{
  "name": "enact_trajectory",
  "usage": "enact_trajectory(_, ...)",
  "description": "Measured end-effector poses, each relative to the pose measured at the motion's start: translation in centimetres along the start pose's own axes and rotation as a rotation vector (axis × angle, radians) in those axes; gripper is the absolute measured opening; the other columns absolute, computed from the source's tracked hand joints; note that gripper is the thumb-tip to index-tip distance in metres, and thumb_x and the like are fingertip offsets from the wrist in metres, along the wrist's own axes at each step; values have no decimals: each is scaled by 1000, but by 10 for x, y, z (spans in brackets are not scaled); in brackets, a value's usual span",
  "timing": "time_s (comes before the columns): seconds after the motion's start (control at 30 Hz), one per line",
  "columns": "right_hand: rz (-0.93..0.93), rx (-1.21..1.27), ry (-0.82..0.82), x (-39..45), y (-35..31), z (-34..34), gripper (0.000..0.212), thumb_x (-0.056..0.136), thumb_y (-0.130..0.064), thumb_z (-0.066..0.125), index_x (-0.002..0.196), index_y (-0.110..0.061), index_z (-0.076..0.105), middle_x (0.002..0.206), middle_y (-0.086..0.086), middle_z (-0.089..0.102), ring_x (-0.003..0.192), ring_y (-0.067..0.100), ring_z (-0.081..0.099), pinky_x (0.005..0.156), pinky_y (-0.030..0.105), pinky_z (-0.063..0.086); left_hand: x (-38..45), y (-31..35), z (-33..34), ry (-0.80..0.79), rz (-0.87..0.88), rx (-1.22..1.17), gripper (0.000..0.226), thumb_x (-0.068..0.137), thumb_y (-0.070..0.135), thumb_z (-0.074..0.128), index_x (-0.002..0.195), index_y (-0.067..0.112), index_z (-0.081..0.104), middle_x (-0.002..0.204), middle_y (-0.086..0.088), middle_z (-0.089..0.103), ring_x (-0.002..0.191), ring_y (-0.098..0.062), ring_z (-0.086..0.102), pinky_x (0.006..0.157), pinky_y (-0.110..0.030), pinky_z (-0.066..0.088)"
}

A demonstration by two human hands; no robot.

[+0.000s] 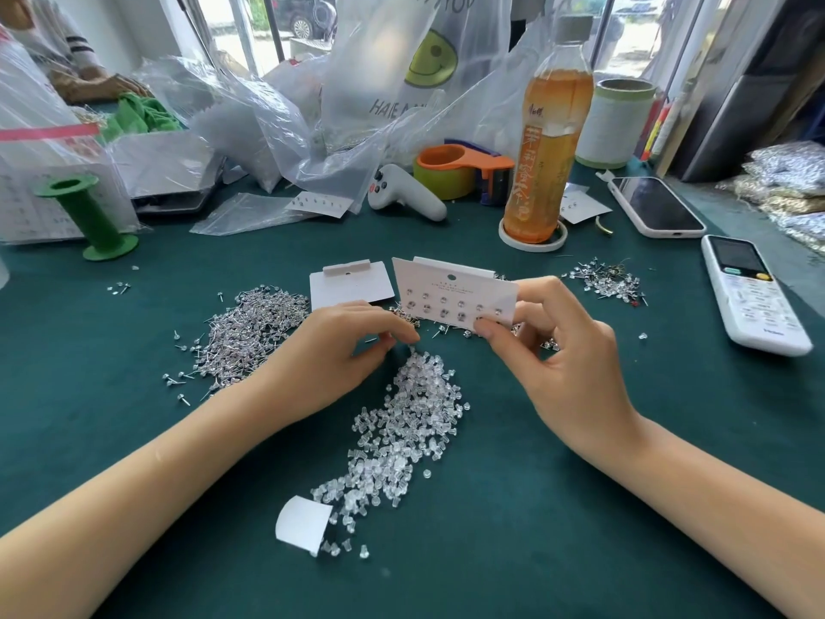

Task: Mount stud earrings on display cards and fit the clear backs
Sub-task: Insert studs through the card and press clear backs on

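Observation:
My right hand (562,350) holds a white display card (455,294) upright by its lower right corner; several stud earrings sit in two rows on it. My left hand (343,346) is pinched at the top of a long pile of clear backs (402,431), fingertips closed on what looks like one clear back (410,347). A big heap of loose stud earrings (250,332) lies left of that hand. A blank card (350,285) lies flat behind the hands. A smaller heap of studs (611,281) lies to the right.
Green cloth table (580,507). A curled white paper scoop (301,524) lies at the near end of the backs. At the back stand a tea bottle (547,140), tape dispenser (464,169), white controller (402,192), green spool (89,216), plastic bags. Phone (656,207) and remote (750,297) lie right.

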State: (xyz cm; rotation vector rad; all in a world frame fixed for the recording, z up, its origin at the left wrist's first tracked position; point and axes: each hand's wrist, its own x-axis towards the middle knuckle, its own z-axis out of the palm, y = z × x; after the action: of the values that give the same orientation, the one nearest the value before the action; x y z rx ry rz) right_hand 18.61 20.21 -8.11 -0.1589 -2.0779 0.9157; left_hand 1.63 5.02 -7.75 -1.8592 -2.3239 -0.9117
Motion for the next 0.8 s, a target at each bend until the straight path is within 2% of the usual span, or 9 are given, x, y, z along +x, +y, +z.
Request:
enact_trajectory(0.2, 9, 6, -16, -1, 0, -1, 20, 86, -19, 67, 96, -29, 53, 79, -8, 69, 48, 13, 43, 48, 8, 31, -3, 0, -2, 58, 51, 49, 23, 80, 0, 71, 96, 17, 74, 91, 14, 68, 87, -3, 60, 85, -23, 46)
enact_trajectory(0.27, 12, 11, -16, -1, 0, -1, 21, 86, -18, 68, 96, -29, 53, 78, -8, 69, 48, 13, 42, 48, 7, 30, -4, -1, -2, 69, 42, 53, 23, 81, 2, 71, 97, 18, 73, 92, 11, 69, 87, -2, 60, 84, -24, 47)
enact_trajectory(0.47, 18, 17, -19, 0, -1, -1, 22, 86, -17, 68, 95, -30, 53, 77, -19, 65, 48, 12, 41, 48, 9, 31, -4, -3, 2, 76, 0, 8, 27, 81, 4, 71, 104, 18, 69, 93, 10, 67, 89, 0, 59, 83, -9, 44)
enact_trajectory(0.57, 16, 20, -18, 0, -1, -1, 21, 86, -17, 68, 95, -29, 53, 76, -13, 67, 48, 12, 41, 48, 10, 32, -2, -2, 3, 69, -23, -10, 25, 81, 5, 72, 103, 18, 69, 91, 12, 67, 88, 4, 59, 78, -1, 39)
enact_trajectory(0.8, 14, 18, -15, 0, 0, 0, 18, 85, -21, 67, 96, -28, 54, 77, -6, 70, 48, 12, 41, 48, 16, 36, 2, 2, 6, 51, -34, -48, 23, 80, 4, 73, 97, 18, 71, 84, 16, 64, 84, 7, 58, 74, 0, 37)
